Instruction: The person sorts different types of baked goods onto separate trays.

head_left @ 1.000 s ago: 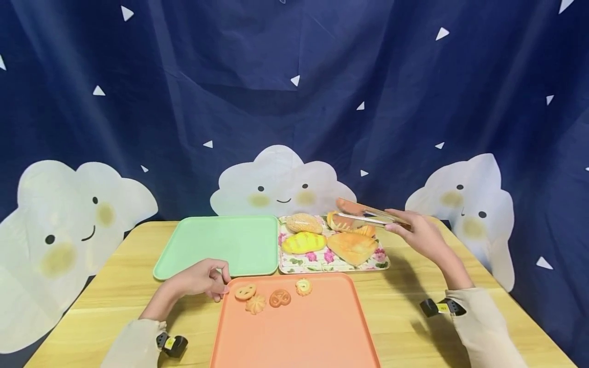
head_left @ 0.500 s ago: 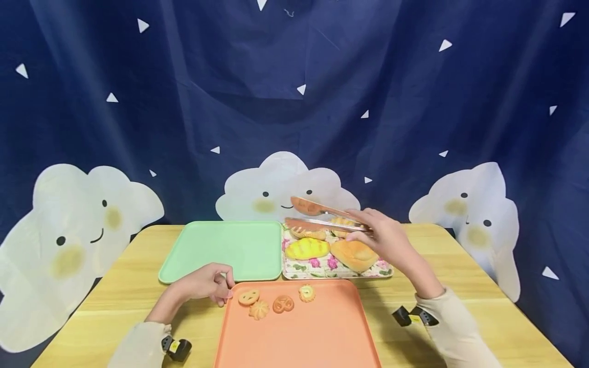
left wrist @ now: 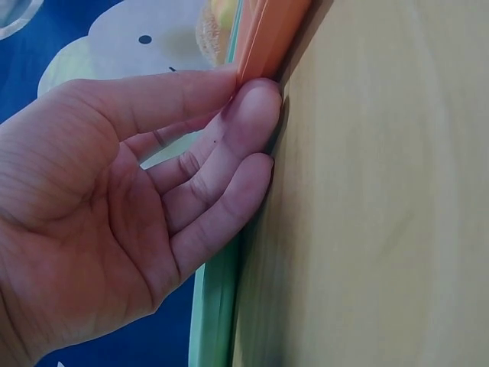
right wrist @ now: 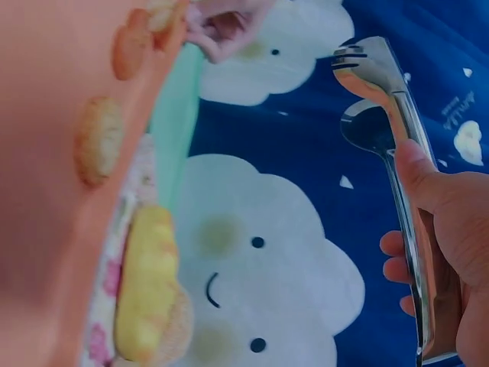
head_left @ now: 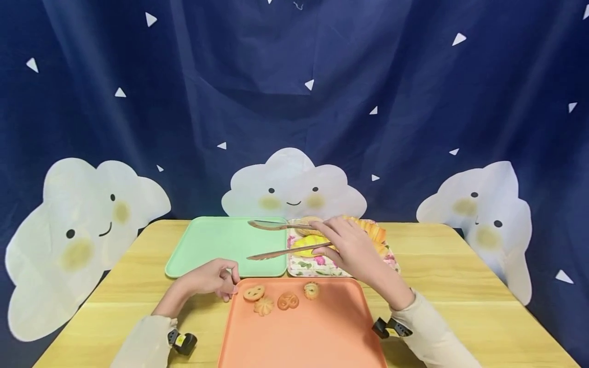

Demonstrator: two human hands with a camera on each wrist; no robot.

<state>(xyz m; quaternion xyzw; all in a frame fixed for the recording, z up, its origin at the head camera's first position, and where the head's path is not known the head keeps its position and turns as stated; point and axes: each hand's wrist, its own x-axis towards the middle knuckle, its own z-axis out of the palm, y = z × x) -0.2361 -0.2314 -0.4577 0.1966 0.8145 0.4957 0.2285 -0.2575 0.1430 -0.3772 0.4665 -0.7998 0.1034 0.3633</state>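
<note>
My right hand [head_left: 356, 248] grips metal serving tongs [head_left: 267, 225]. In the right wrist view, one tip of the tongs [right wrist: 374, 69] is fork-like and the other rounded like a spoon. Their two arms stand apart with nothing between them, reaching over the right part of the green tray [head_left: 216, 245]. With thumb and finger, my left hand [head_left: 209, 278] pinches the far left corner of the orange tray [head_left: 299, 337]. Along that tray's far side lie a round cookie with holes [head_left: 254, 293], a flower-shaped cookie [head_left: 264, 306], a pretzel cookie [head_left: 288, 301] and a small ring-like cookie [head_left: 311, 291].
Beside the green tray is a floral tray [head_left: 306, 267] bearing several breads, partly hidden by my right hand. A yellow bread [right wrist: 145, 283] and a sesame bun [right wrist: 180, 325] show there. Behind the wooden table [head_left: 460, 281] hangs a dark blue cloud-print curtain [head_left: 391, 61].
My right hand has carried the tongs leftward from above the floral tray, so their tips now reach over the green tray. The left hand keeps its place at the orange tray's corner.
</note>
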